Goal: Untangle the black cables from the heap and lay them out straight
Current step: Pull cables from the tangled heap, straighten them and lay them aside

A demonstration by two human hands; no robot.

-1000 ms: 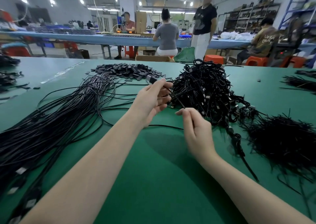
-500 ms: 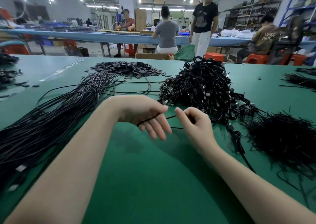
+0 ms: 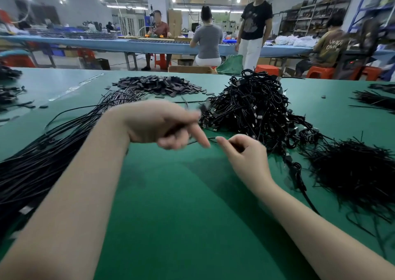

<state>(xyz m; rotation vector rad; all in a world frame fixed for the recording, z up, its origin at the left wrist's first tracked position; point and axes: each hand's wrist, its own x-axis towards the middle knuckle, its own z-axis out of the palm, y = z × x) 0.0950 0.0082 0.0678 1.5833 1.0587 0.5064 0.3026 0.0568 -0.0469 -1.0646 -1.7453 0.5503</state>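
A tangled heap of black cables sits on the green table, right of centre. My left hand, blurred by motion, is curled around one thin black cable just left of the heap. That cable runs on to my right hand, which pinches it between thumb and forefinger at the heap's near edge. On the left lies a long bundle of straightened black cables, fanning toward the near left corner.
A pile of small flat black pieces lies at the back of the table. A bristly mass of thin black strands lies on the right. More black cable bits lie at the far left and far right edges. Several people are at a blue bench behind.
My left hand has swung down from the heap and turned over, drawing the cable leftward. My right hand has stayed in place, pinching the cable.
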